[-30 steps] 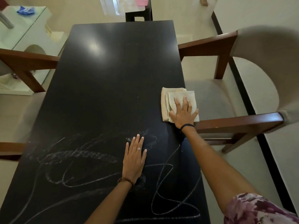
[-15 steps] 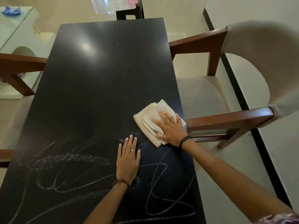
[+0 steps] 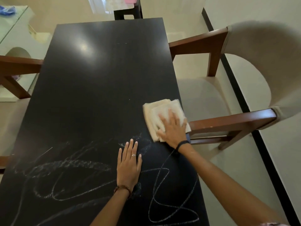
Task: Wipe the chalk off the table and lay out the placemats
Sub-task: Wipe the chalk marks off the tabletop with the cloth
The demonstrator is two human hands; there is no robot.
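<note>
cloth (image 3: 156, 110): cream, folded, flat at right table edge | chalk scribbles (image 3: 68, 170): white, near end of black table (image 3: 97, 75)

cloth (image 3: 160, 111) on table (image 3: 97, 95) right edge | chalk scribbles (image 3: 65, 176) nearer – 1 chair (image 3: 236, 95) right of table

No word, label or number can be read; the chalk marks (image 3: 73, 163) on the table (image 3: 97, 87) are mere scribbles.

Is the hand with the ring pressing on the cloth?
No, the ringed left hand lies flat on the chalk marks, while the right hand presses the folded cloth.
</note>
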